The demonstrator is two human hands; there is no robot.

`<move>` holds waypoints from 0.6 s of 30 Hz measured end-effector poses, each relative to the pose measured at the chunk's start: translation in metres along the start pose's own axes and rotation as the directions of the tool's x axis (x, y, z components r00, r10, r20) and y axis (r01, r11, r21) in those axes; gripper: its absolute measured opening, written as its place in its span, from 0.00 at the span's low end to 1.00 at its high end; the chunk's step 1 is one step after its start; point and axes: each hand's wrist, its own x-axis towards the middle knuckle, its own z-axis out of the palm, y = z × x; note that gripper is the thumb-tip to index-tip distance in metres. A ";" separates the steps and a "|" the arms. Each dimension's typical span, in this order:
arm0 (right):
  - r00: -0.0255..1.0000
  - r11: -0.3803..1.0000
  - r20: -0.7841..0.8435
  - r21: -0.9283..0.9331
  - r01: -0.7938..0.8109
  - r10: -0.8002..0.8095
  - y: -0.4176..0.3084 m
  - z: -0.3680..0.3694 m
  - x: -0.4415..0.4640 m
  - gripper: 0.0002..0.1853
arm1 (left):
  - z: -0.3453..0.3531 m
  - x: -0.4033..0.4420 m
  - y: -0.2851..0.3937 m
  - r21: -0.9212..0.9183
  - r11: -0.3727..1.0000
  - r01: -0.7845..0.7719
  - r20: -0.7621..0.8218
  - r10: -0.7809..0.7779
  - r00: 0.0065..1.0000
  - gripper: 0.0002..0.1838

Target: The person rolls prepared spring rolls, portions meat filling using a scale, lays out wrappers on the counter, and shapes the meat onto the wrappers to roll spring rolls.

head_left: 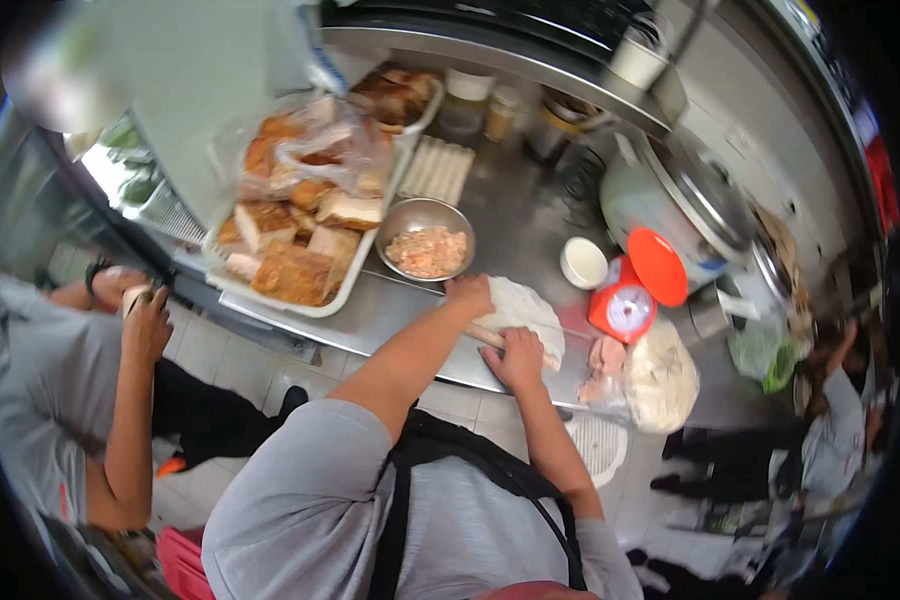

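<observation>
On the steel counter's front edge lies a thin white round wrapper sheet (530, 312). Along its near side runs a narrow pale roll (483, 336), partly covered by my hands. My left hand (470, 297) is closed over the roll's left end, fingers curled down. My right hand (515, 357) grips the roll further right, thumb pointing left. Just beyond my left hand stands a metal bowl (382, 240) of pinkish minced filling (427, 251). Several finished white rolls (437, 170) lie side by side behind the bowl. My fingertips are partly hidden.
To the left, a white tray (320, 309) holds roasted meat chunks under a plastic bag. A red scale (628, 309), a white cup (583, 263), pink meat pieces (604, 366) and bagged wrappers (660, 378) sit right. A large cooker (675, 195) stands behind. A co-worker (60, 390) stands left.
</observation>
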 end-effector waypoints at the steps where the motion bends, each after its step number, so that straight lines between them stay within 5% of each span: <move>1: 0.998 0.999 -0.048 0.011 0.032 -0.031 0.002 0.004 -0.002 0.22 | -0.003 -0.001 -0.001 0.001 1.000 0.020 -0.022 -0.020 1.000 0.32; 4: 0.979 0.993 -0.169 -0.032 0.109 -0.113 0.006 0.016 -0.004 0.19 | 0.022 0.015 -0.003 0.016 1.000 0.015 -0.107 -0.014 0.994 0.31; 9: 0.982 0.993 -0.153 -0.053 0.107 -0.114 0.006 0.013 -0.005 0.20 | -0.020 -0.032 0.001 -0.193 0.978 -0.084 0.050 0.096 0.994 0.37; 18: 0.993 0.996 0.083 0.044 0.081 -0.084 -0.033 0.014 0.011 0.23 | -0.033 -0.088 -0.043 -0.346 0.927 -0.147 -0.057 0.136 0.989 0.37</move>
